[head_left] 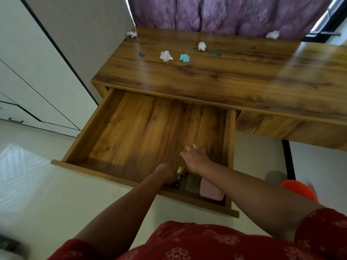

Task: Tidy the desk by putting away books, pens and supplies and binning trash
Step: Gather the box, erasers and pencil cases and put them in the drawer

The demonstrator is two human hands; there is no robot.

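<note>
The wooden desk's drawer is pulled wide open. Both my hands reach into its near right corner. My left hand is closed around a small tube with a yellow cap, held low against the drawer's front wall. My right hand hovers just above and to the right of it, fingers loosely curled, holding nothing that I can see. Beside the tube lie a greenish flat item and a pink flat case. On the desktop sit several crumpled paper balls, a crumpled teal piece, a small blue object and a green ruler.
A purple curtain hangs behind the desk. White cupboard doors stand to the left. An orange seat shows at the right, under the desk's edge. Pale floor tiles surround the drawer.
</note>
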